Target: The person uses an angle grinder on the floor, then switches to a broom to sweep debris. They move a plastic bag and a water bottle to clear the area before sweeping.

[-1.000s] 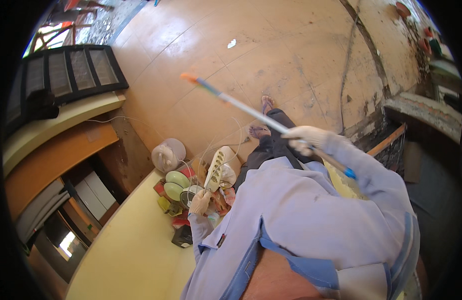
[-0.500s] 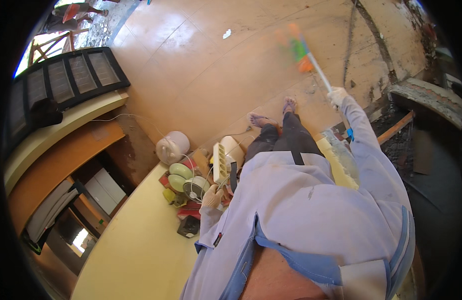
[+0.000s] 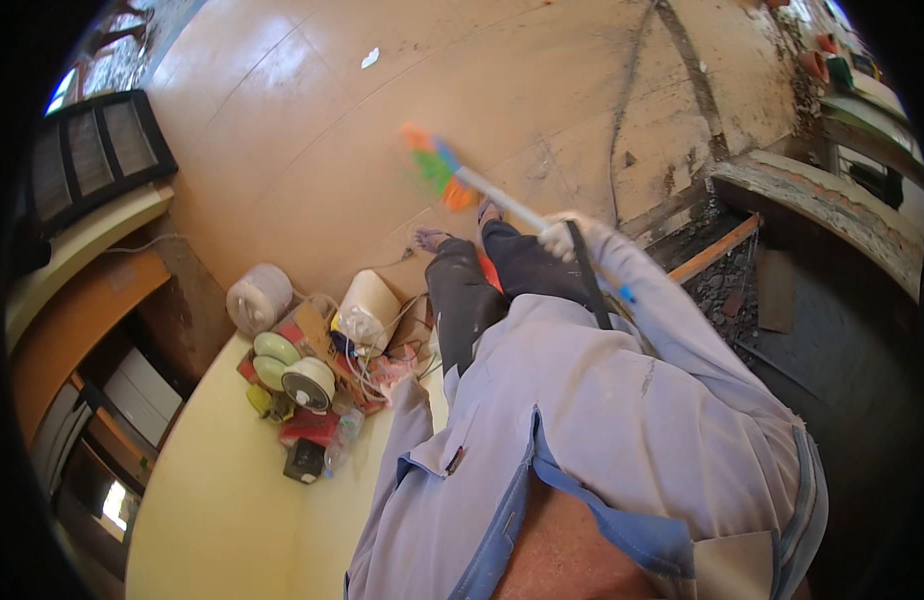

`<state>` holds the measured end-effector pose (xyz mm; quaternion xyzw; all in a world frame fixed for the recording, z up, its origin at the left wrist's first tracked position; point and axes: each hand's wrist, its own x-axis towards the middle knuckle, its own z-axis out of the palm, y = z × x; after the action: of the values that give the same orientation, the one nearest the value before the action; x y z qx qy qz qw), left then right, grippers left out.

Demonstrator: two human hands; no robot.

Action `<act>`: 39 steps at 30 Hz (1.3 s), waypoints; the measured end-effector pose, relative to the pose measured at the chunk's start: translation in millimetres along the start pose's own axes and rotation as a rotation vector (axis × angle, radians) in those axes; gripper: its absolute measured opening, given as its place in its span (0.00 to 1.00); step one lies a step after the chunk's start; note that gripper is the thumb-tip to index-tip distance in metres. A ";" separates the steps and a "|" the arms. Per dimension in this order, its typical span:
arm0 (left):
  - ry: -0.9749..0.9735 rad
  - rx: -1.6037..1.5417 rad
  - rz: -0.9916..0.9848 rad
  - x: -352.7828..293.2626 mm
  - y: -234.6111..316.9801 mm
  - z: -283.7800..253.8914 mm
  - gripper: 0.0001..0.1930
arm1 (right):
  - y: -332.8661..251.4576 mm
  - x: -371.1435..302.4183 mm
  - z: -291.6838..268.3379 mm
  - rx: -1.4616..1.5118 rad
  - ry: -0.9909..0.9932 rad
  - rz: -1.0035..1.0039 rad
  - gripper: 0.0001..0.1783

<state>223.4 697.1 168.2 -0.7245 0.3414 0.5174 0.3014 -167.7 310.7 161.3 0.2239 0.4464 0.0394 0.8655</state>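
Note:
My right hand (image 3: 559, 240), in a pale glove, is closed round the light handle of a duster (image 3: 442, 172) with orange, green and blue bristles. The duster's head is blurred, over or on the tan floor just beyond my feet; whether it touches cannot be told. A dark strap (image 3: 589, 280) runs down beside this hand to my waist. My left sleeve (image 3: 410, 408) reaches toward a clutter of things, and the hand at its end is too hidden and blurred to read. Nearest it are white cables, a white plastic jug (image 3: 366, 305) and a clear bottle (image 3: 344, 438).
A white bucket (image 3: 260, 298), green rounded pieces (image 3: 276, 358) and a black box (image 3: 304, 461) crowd the yellow surface (image 3: 212, 490) at left. A black-framed grille (image 3: 102, 150) stands far left. On the right are a broken ledge (image 3: 812, 195), rubble and a wooden strip (image 3: 715, 250).
The duster and my right hand have swung left and nearer to my body. My left hand has left the power strip's cable, and the pale power strip no longer shows. The view has shifted right.

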 end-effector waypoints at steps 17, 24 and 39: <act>0.031 -0.353 0.094 27.4 12.2 44.4 0.23 | 26.7 -113.2 53.2 -0.769 0.326 -0.360 0.25; 0.026 -0.487 0.201 50.3 6.6 31.9 0.23 | -80.6 -78.7 -52.8 -0.847 1.004 -0.647 0.10; 0.241 -0.557 0.269 123.9 -55.5 -202.5 0.25 | -49.4 117.0 302.3 -0.806 0.106 -0.325 0.17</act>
<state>407.0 547.0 111.7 -0.7836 0.3123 0.5365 -0.0220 134.7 191.2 203.6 -0.2073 0.4685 0.0852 0.8545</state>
